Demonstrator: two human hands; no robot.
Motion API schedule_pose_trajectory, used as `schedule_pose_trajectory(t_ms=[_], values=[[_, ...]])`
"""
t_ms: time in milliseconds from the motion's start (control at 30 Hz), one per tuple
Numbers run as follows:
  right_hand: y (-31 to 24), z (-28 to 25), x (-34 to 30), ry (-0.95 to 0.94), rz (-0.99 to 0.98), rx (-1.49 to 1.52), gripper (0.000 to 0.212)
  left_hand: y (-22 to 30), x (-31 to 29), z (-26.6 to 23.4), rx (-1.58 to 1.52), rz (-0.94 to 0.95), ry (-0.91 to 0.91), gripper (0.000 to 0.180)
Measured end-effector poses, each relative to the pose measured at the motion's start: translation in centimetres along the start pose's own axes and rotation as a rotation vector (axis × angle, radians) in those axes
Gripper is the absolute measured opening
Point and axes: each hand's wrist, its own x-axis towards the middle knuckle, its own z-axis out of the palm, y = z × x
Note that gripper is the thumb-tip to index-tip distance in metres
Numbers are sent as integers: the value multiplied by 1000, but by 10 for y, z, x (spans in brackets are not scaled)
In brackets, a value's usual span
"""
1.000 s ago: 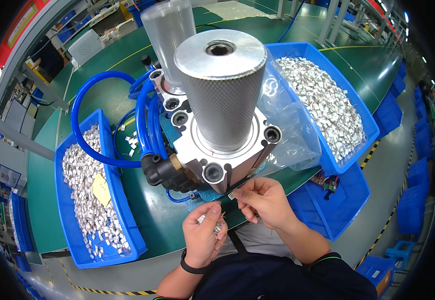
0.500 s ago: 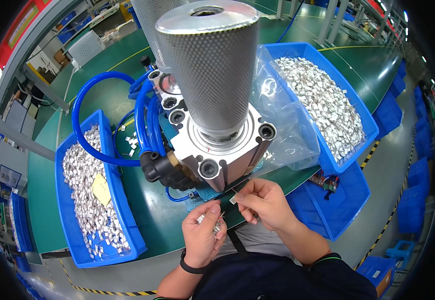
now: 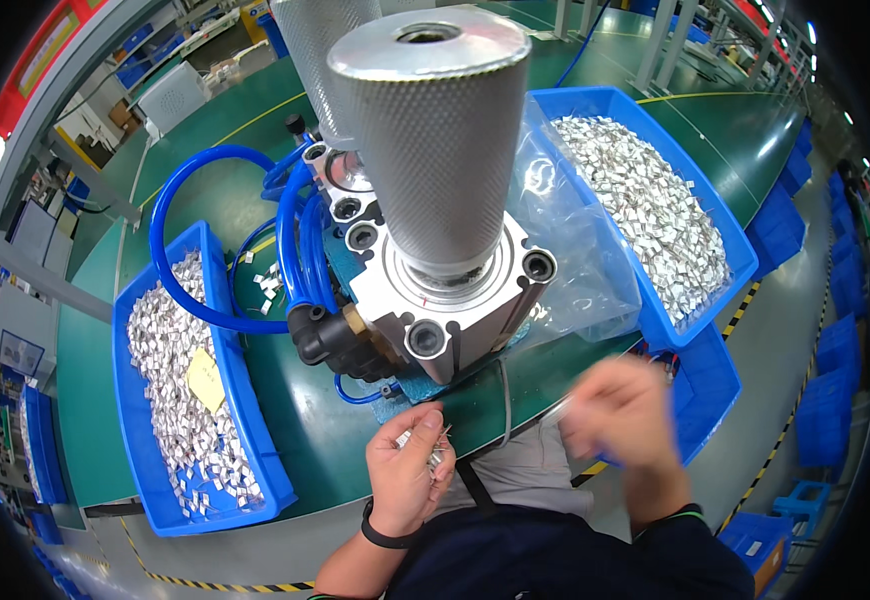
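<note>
My left hand is closed around several small white parts with thin wire leads, in front of the machine. My right hand is lifted over the table's front edge, to the right of the left hand. Motion smears its fingers, and a pale streak at their tips may be another such part. A metal press with a knurled cylinder on a square block stands beyond my hands. Heaps of similar white parts fill a blue bin at left and another blue bin at right.
Blue air hoses loop left of the press. A clear plastic bag lies against the right bin. Some loose white parts sit on the green table. An open blue bin stands below the table's right edge.
My right hand has moved right and away from the press, from where it pinched a small white part near the left hand. The left hand has stayed nearly still.
</note>
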Motion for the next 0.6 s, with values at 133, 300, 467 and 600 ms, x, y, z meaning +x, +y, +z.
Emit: schedule_pose_trajectory(t_ms=[133,300,467,600], values=[[-26,-16,1,647,-194,-457,9,0,-2,6,7,-21,-50,20],[22,33,1,7,-108,-416,25,-3,1,19,10,-43,-55,21],[48,55,13,-115,-47,-127,23,-4,2,19,53,-11,-65,25],[38,56,18,-142,98,119,15,-3,0,21,73,-14,-39,24]])
